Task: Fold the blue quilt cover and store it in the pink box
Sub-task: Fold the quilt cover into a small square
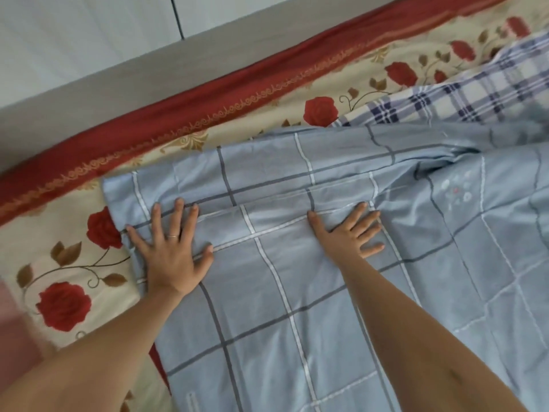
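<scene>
Head view, single entry: a light blue fabric quilt cover (282,292) with white and grey check lines lies spread on a bed and fills the lower and right parts of the view. A seam or folded edge runs across it just beyond both hands, and the cloth bunches into creases toward the upper right. The person's left hand (170,248) rests palm down on the cover near its left edge, fingers spread wide and straight and holding nothing, with a thin pale ring (173,236) on one finger. The right hand (347,236) rests palm down nearer the middle of the cover, fingers likewise wide and flat, gripping nothing. Under the cover lies a cream bedsheet with red roses and a dark red border (68,263). A white and navy plaid cloth (445,99) lies beyond the cover at upper right. A blurred pink shape (15,322) sits at the left edge, too blurred to tell what it is.
</scene>
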